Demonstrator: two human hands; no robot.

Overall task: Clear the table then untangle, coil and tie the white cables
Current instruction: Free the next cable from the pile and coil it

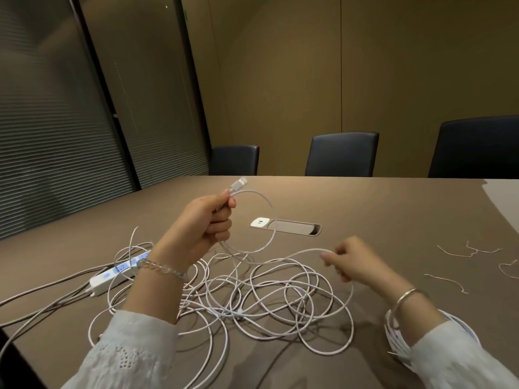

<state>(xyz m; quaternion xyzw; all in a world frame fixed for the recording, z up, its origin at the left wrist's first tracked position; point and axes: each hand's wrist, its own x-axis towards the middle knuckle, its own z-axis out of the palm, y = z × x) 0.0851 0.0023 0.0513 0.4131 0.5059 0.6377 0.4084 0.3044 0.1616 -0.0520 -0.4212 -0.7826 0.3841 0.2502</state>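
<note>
Sleeves frame a loose white cable tangle [266, 299] on the table [393, 209]. Left hand [202, 226] grips one loop near its plug [239, 184]; right hand [354, 262] pinches the trailing run. Cable judged light, limp, snag-prone; best held beside the plug.

A brown desk [365, 203] is backed by three dark chairs [342, 154] set against an ochre panelled wall [309, 80]. Glass partitions with closed blinds [56, 136] are seen at the left.
</note>
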